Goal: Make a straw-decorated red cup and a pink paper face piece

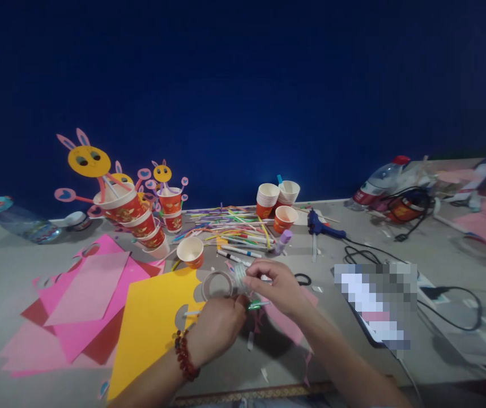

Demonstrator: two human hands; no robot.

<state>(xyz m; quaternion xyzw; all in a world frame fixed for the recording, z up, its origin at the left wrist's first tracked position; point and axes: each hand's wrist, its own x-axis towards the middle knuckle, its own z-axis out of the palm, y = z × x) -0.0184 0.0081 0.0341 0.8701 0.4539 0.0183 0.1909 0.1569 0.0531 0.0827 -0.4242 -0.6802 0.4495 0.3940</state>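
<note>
My left hand [222,324], with a beaded bracelet at the wrist, is closed over the table. A thin green and white pen-like thing [259,305] sticks out past its fingers; its kind is unclear. Just above, my right hand [279,288] is curled, thumb and fingertips together at a small pale striped piece [239,274], blurred. Close to both hands lies a roll of clear tape [217,285]. Under them is a cut pink paper sheet [288,317]. Yellow card [153,323] with scalloped cut-outs extends beneath my left forearm.
Pink sheets [88,286] lie at left, before paper cups with bunny figures [126,212]. Behind my hands are pipe cleaners [226,224], markers [238,251], a glue stick [283,241] and stacked cups [267,198]. A corded glue gun [322,225] and a phone [372,306] are at right.
</note>
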